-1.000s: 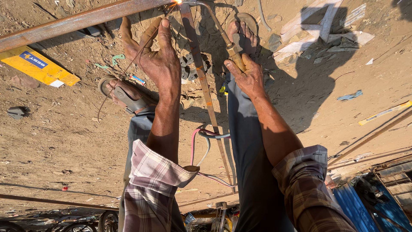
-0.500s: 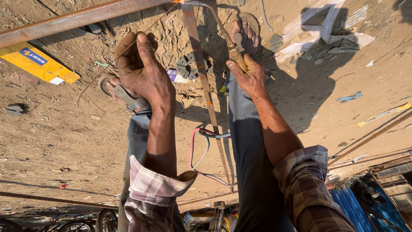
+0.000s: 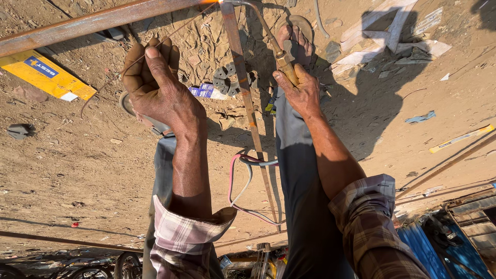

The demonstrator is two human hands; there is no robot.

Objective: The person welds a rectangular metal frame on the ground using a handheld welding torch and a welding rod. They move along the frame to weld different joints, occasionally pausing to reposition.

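A: Right hand point(image 3: 297, 93) clenched round the brass torch handle point(image 3: 285, 62); flame at the tip point(image 3: 221, 2), far end from the grip.

B: Left hand point(image 3: 155, 85)?

A: Closed on a thin filler rod point(image 3: 178, 30) running to that same joint.

B: Work piece?

A: Rusty bar point(image 3: 93, 23) meeting the upright strip point(image 3: 243, 88) beyond both hands. Judged: joint under heat, not finished. Hoses point(image 3: 243, 181) hung below the wrists.

Harsh sunlight is falling across a dusty dirt ground point(image 3: 77, 170), casting long shadows; a flat yellow box point(image 3: 46, 76) and paper scraps point(image 3: 408, 31) are lying scattered.
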